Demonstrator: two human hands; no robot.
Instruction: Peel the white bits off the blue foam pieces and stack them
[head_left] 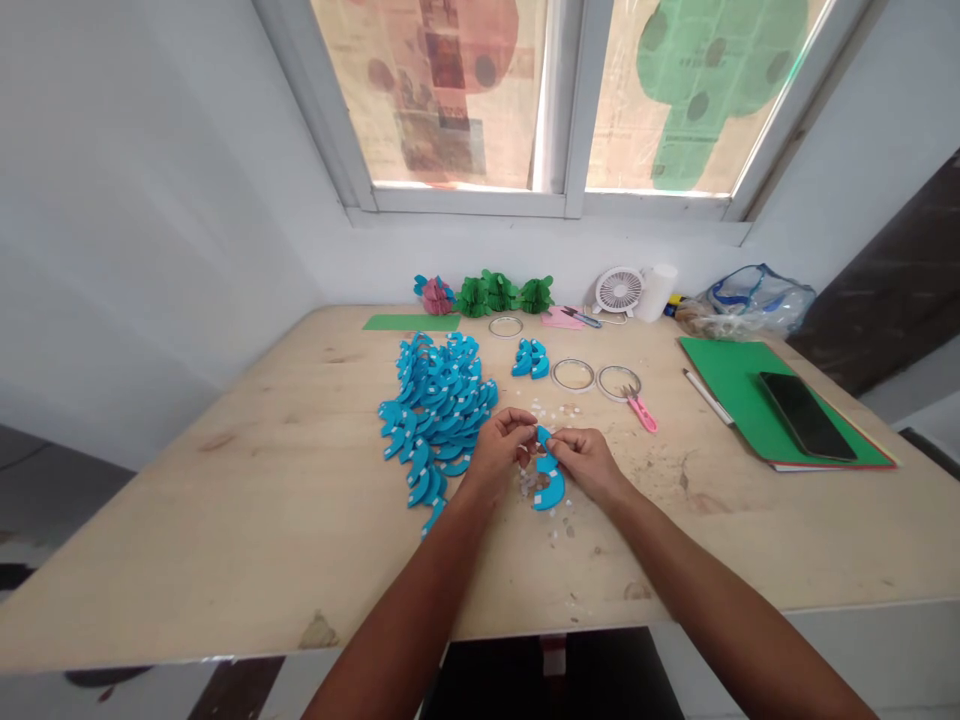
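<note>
Between my two hands is a small blue curved paper piece (pixel 544 436). My right hand (pixel 589 458) pinches its right side between thumb and fingertips. The fingers of my left hand (pixel 502 446) are closed at its left edge; the exact contact is too small to make out. Just below lies another blue crescent-shaped piece (pixel 551 490) with small white squares on it. Tiny white scraps (pixel 531 482) are scattered under and around my hands. To the left of my left hand spreads a large pile of similar blue pieces (pixel 442 400), many with white squares.
Behind my hands lie a small blue stack (pixel 531 358), tape rolls (pixel 573 375) and pink-handled snips (pixel 643 410). A phone (pixel 806 415) rests on green sheets (pixel 720 360) at right. Folded green paper shapes (pixel 498 291) and a white fan (pixel 619 291) line the wall.
</note>
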